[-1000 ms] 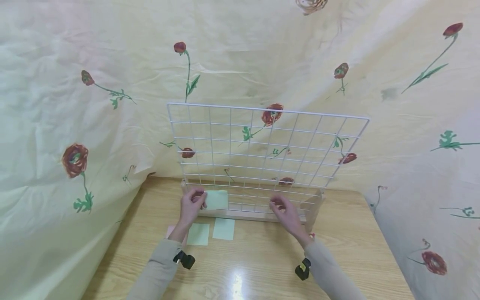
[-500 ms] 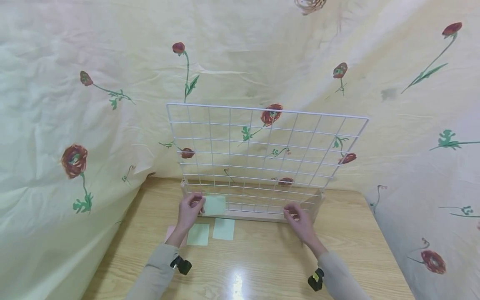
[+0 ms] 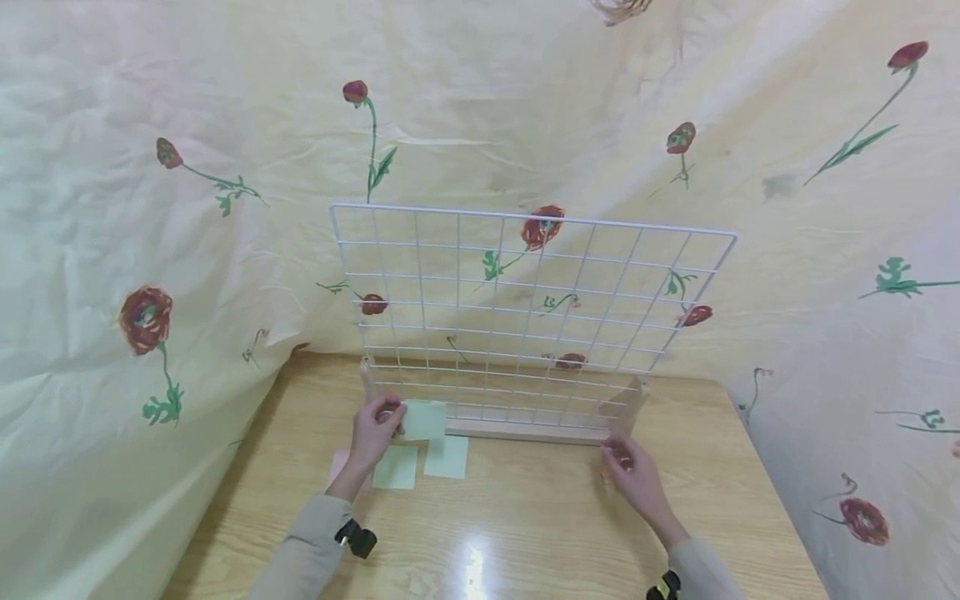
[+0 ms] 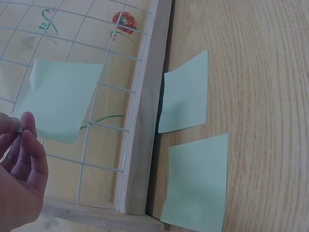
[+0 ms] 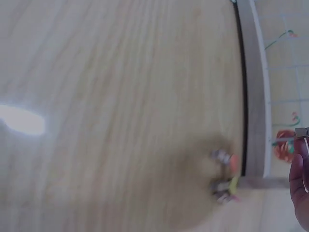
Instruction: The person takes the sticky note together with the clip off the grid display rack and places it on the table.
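Observation:
My left hand (image 3: 375, 425) pinches a pale green sticky note (image 3: 424, 420) by its edge, in front of the low part of a white wire grid (image 3: 495, 317). In the left wrist view the note (image 4: 63, 99) hangs before the grid, apart from the table. Two more pale green notes (image 3: 395, 468) (image 4: 195, 181) lie on the wood below; a pink note (image 3: 340, 463) is partly covered by my left wrist. By the grid's right foot, my right hand (image 3: 632, 471) pinches a small silver clip (image 5: 301, 133), cut off at the right wrist view's edge.
The grid leans back in a wooden stand (image 3: 517, 432) on a wooden table (image 3: 525, 525). Several small, blurred metal and coloured clips (image 5: 224, 183) lie beside the stand's corner. Flowered cloth (image 3: 465, 125) hangs behind and along both sides.
My left hand has come down slightly with its green note, towards the notes on the table. My right hand has moved right and nearer, away from the grid, to the stand's right end.

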`<state>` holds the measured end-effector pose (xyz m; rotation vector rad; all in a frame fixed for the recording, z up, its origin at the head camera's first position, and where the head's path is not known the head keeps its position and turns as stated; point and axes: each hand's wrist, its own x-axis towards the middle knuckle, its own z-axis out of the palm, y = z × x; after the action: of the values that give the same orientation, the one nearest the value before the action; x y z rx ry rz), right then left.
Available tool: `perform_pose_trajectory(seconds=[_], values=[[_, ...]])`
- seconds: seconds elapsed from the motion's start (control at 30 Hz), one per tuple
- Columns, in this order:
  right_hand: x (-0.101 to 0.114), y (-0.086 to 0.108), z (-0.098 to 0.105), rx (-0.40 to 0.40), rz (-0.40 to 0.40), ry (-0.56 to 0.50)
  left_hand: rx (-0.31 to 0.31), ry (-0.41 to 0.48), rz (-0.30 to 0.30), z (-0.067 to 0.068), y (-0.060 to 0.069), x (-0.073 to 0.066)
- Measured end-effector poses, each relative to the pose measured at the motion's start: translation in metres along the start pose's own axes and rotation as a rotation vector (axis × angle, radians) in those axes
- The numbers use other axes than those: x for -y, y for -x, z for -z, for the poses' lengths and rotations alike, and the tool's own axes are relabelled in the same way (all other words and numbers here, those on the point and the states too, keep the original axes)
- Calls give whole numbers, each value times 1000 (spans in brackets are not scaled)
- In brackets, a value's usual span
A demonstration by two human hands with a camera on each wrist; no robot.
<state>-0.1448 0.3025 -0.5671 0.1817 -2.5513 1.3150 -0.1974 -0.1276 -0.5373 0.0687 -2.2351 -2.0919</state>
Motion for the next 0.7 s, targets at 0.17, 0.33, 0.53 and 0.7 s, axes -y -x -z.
perform_pose_trajectory(seconds=[0.17, 0.33, 0.53, 0.7], values=[[-10, 12, 7, 7, -52, 21, -6, -13, 34, 4, 4, 3], [-19, 21, 10, 14, -111, 75, -4, -34, 56, 10, 9, 6], [-30, 34, 16, 1, -179, 82, -8, -46, 93, 18, 15, 11], [-38, 42, 23, -8, -244, 96, -11, -77, 95, 23, 19, 18]])
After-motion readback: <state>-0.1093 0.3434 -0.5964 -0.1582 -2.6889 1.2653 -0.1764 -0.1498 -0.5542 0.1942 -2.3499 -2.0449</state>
